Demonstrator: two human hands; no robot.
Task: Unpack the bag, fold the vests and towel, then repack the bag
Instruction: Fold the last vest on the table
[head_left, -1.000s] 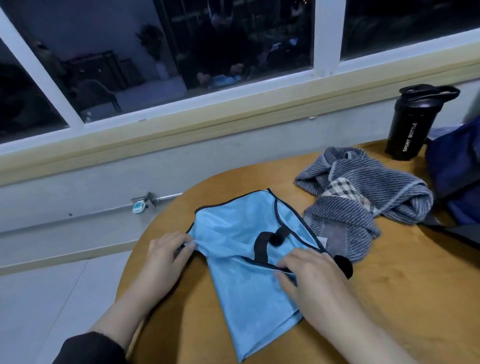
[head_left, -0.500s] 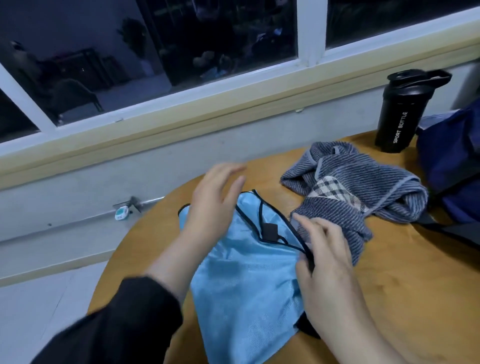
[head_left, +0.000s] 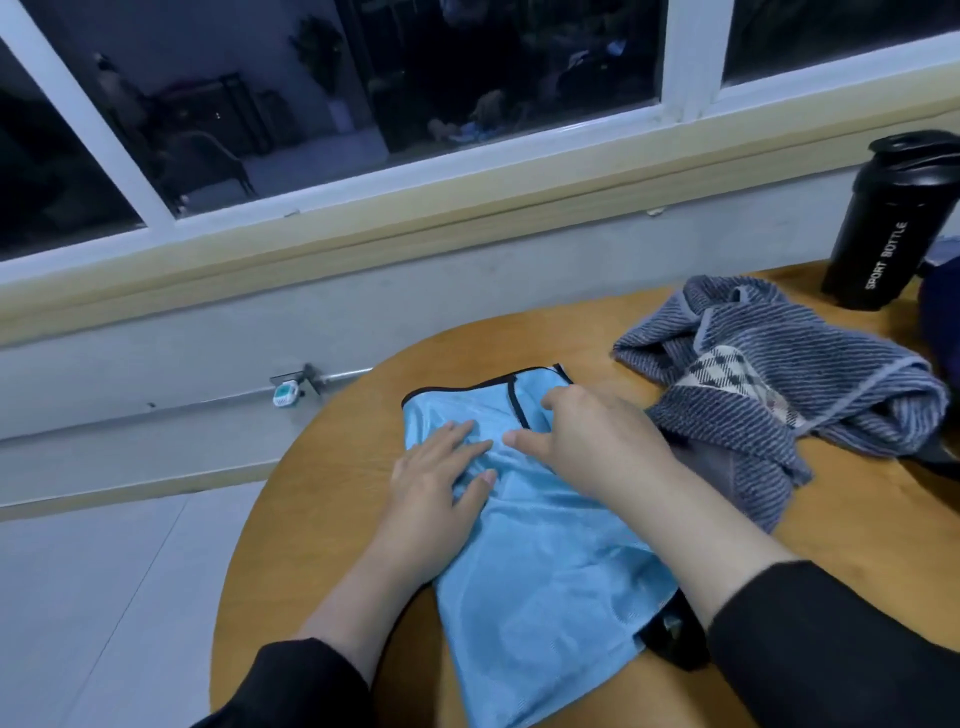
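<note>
A light blue vest (head_left: 540, 545) with black trim is being pressed flat near the left edge of the round wooden bench (head_left: 857, 525). It is being held down by the left hand (head_left: 441, 483), its grip wide with fingers spread, and touched by the right hand (head_left: 592, 441), fingers relaxed, nothing being held. A striped grey towel (head_left: 779, 384) is lying crumpled just beside the vest, toward the far right edge, near a black bottle (head_left: 893, 223).

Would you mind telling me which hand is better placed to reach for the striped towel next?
The right hand: it lies beside the towel, while the left hand presses the vest.
</note>
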